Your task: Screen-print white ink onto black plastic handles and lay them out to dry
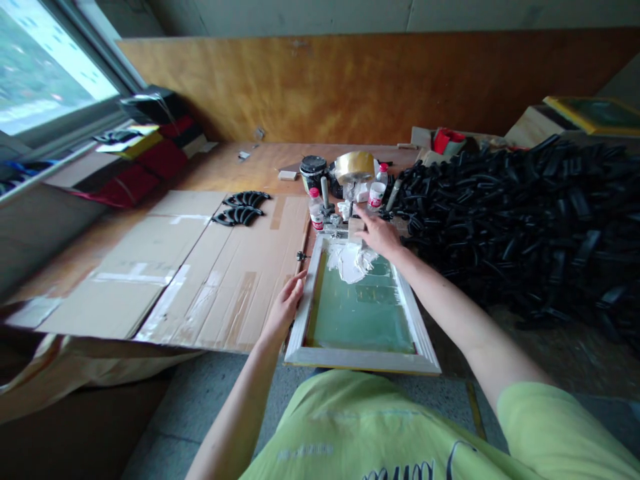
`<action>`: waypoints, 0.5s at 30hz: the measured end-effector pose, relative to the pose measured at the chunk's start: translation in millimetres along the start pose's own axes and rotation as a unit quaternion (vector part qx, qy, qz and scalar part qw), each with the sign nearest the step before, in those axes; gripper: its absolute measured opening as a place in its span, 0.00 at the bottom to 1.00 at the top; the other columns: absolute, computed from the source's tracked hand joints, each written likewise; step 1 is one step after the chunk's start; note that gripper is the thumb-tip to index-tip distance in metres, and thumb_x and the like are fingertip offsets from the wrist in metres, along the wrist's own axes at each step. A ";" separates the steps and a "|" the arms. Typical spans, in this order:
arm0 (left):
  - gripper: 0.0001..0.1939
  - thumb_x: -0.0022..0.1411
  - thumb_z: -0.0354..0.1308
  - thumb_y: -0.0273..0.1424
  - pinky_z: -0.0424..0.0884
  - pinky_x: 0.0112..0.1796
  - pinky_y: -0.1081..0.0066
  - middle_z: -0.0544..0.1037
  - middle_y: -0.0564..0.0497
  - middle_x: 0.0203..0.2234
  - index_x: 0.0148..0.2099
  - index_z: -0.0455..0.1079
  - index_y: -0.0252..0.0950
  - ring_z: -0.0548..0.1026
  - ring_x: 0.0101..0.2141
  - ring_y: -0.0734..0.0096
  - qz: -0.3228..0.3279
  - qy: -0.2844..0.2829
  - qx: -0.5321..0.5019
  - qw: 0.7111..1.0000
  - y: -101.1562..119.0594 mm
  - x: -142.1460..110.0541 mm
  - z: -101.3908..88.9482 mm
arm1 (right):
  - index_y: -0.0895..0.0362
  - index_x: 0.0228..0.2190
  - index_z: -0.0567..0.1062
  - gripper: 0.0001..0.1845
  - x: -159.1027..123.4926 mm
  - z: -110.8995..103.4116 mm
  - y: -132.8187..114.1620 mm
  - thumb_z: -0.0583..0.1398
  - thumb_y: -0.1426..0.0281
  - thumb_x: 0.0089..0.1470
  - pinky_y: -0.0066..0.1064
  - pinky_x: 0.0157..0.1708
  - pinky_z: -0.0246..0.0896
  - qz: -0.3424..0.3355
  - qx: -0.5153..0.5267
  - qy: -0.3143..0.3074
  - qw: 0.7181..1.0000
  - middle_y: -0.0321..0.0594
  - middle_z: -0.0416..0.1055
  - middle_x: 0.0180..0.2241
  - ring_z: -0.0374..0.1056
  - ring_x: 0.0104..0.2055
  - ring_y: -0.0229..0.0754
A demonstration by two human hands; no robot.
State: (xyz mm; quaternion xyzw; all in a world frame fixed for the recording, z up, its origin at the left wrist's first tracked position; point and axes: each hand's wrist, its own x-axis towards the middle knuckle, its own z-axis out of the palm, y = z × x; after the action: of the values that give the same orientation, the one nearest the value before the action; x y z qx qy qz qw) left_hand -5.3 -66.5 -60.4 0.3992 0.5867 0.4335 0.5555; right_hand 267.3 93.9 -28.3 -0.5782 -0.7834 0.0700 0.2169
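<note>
On the screen frame (360, 360), left hand (283, 310), fingers together; right hand (377, 235), fingers spread over white paste (350, 261).

The wooden-framed green silkscreen (360, 313) lies flat against the left fingertips (298, 283), white ink (350, 261) pooled on its mesh below the right fingers (369, 223).

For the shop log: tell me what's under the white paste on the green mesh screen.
Green mesh screen surrounds the white paste; whatever lies beneath it is hidden.
</note>
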 end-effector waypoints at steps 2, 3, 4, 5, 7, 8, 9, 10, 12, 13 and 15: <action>0.31 0.57 0.53 0.56 0.66 0.23 0.75 0.78 0.51 0.28 0.52 0.73 0.37 0.73 0.24 0.73 0.001 -0.015 -0.043 0.999 27.6 3.6 2.3 | 0.52 0.57 0.66 0.26 0.0 -11.7 29.2 0.59 0.63 0.57 0.34 0.40 0.62 0.070 0.014 0.070 0.995 0.42 0.76 0.38 0.70 0.38 0.46; 0.30 0.57 0.53 0.56 0.68 0.25 0.75 0.79 0.51 0.31 0.50 0.73 0.37 0.74 0.25 0.73 0.018 -0.019 -0.076 0.997 41.1 7.8 5.1 | 0.54 0.54 0.69 0.22 -6.6 -14.9 45.3 0.56 0.63 0.59 0.34 0.40 0.62 0.108 0.023 0.102 0.989 0.42 0.76 0.36 0.71 0.37 0.46; 0.29 0.57 0.54 0.55 0.70 0.28 0.74 0.79 0.50 0.34 0.49 0.73 0.37 0.75 0.28 0.72 0.047 -0.015 -0.110 0.993 54.0 13.5 8.9 | 0.56 0.50 0.72 0.19 -16.8 -15.2 60.1 0.54 0.65 0.60 0.34 0.40 0.62 0.149 0.027 0.125 0.980 0.42 0.76 0.34 0.71 0.37 0.46; 0.28 0.57 0.55 0.54 0.72 0.31 0.73 0.79 0.49 0.38 0.48 0.72 0.38 0.76 0.32 0.70 0.078 -0.013 -0.141 0.987 65.6 20.2 13.4 | 0.57 0.46 0.74 0.16 -29.7 -12.2 71.9 0.52 0.66 0.60 0.34 0.39 0.62 0.187 0.029 0.130 0.973 0.43 0.76 0.33 0.71 0.36 0.46; 0.26 0.58 0.55 0.52 0.73 0.34 0.72 0.78 0.48 0.40 0.50 0.70 0.38 0.77 0.36 0.68 0.120 -0.015 -0.177 0.977 82.2 33.9 23.2 | 0.58 0.39 0.76 0.14 -58.9 2.9 82.5 0.53 0.66 0.59 0.34 0.38 0.62 0.220 0.036 0.088 0.971 0.44 0.76 0.32 0.71 0.36 0.46; 0.27 0.58 0.55 0.51 0.74 0.33 0.72 0.78 0.47 0.39 0.51 0.69 0.37 0.77 0.36 0.68 0.126 -0.009 -0.182 0.975 85.7 39.5 28.0 | 0.58 0.38 0.76 0.13 -73.2 13.8 80.7 0.54 0.66 0.58 0.34 0.39 0.62 0.202 0.041 0.050 0.977 0.43 0.76 0.32 0.70 0.37 0.46; 0.27 0.59 0.54 0.51 0.73 0.32 0.72 0.78 0.47 0.37 0.52 0.68 0.37 0.77 0.35 0.68 0.125 0.007 -0.186 0.974 85.2 43.3 32.9 | 0.57 0.38 0.76 0.12 -86.0 25.5 74.6 0.57 0.64 0.57 0.34 0.40 0.62 0.157 0.044 0.009 0.987 0.43 0.76 0.34 0.70 0.38 0.46; 0.27 0.59 0.53 0.51 0.73 0.31 0.73 0.78 0.48 0.36 0.52 0.67 0.37 0.77 0.34 0.69 0.120 0.031 -0.193 0.973 80.3 44.7 37.9 | 0.56 0.40 0.76 0.13 -96.9 37.0 65.2 0.59 0.64 0.56 0.35 0.43 0.62 0.099 0.040 -0.025 0.994 0.43 0.76 0.36 0.69 0.41 0.46; 0.28 0.59 0.54 0.52 0.73 0.29 0.74 0.78 0.48 0.35 0.52 0.66 0.38 0.77 0.31 0.71 0.081 0.051 -0.197 0.976 58.5 39.1 49.6 | 0.53 0.43 0.76 0.14 -113.0 55.5 39.7 0.62 0.64 0.54 0.37 0.47 0.60 0.001 0.017 -0.059 0.998 0.43 0.74 0.40 0.67 0.45 0.47; 0.28 0.58 0.54 0.52 0.72 0.28 0.74 0.79 0.47 0.36 0.52 0.65 0.38 0.77 0.31 0.71 0.036 0.031 -0.186 0.981 43.4 32.4 56.4 | 0.53 0.42 0.76 0.13 -119.0 61.6 24.9 0.62 0.64 0.54 0.38 0.48 0.59 -0.021 0.003 -0.057 0.998 0.43 0.74 0.40 0.66 0.46 0.48; 0.30 0.56 0.56 0.53 0.73 0.28 0.72 0.79 0.44 0.38 0.52 0.65 0.37 0.77 0.31 0.68 -0.084 -0.056 -0.148 0.984 10.2 14.6 70.7 | 0.53 0.40 0.77 0.10 -129.7 67.9 -6.6 0.60 0.65 0.57 0.39 0.48 0.59 -0.020 -0.010 -0.024 0.999 0.44 0.72 0.37 0.64 0.45 0.48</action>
State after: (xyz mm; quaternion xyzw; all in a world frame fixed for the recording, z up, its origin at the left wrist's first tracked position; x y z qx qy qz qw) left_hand 64.2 -44.9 -55.6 0.2852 0.5157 0.4444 0.6747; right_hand 263.7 -20.0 -120.3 -0.5625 -0.8006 0.0716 0.1935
